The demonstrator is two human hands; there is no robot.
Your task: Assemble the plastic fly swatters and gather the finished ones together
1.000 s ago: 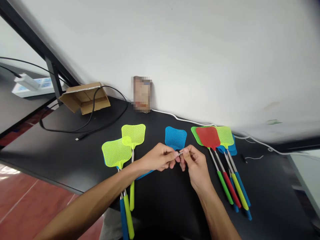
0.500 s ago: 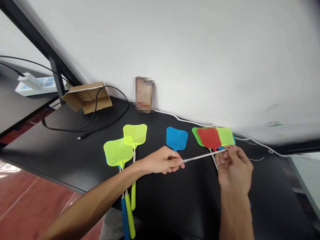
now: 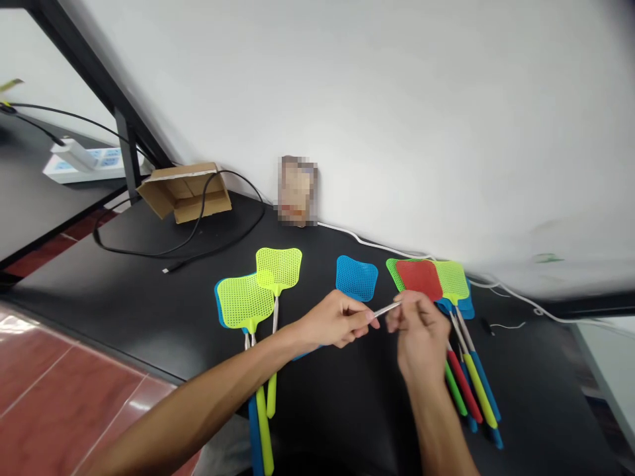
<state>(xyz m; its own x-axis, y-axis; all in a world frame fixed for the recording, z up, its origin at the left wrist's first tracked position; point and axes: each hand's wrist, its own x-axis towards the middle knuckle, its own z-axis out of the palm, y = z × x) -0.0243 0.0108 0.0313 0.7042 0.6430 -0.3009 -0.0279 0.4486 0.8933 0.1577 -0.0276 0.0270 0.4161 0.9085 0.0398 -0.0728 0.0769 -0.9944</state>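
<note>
A thin silver telescopic rod [image 3: 385, 310] runs between my two hands. My left hand [image 3: 340, 320] is closed around it, and a bit of blue [image 3: 306, 354], in line with the rod, shows below my left wrist. At the rod's other end, the fingertips of my right hand [image 3: 421, 327] pinch the tip. Just behind my hands lies a blue fly swatter head [image 3: 356, 277], its lower edge close to my left hand. Right of it, a red fly swatter [image 3: 419, 279] overlaps green, yellow-green and blue ones, partly hidden by my right hand.
To the left, yellow-green fly swatters [image 3: 245, 301] overlap a blue one. Behind them are an open cardboard box [image 3: 203, 208] and a black cable [image 3: 149, 253]. A blurred-out item [image 3: 297, 192] leans against the wall. A white cable [image 3: 352, 235] runs along the wall's foot.
My right hand has moved left towards my left hand, and the length of rod between them is much shorter. Swatter handles on the right now show. The view has shifted slightly.
</note>
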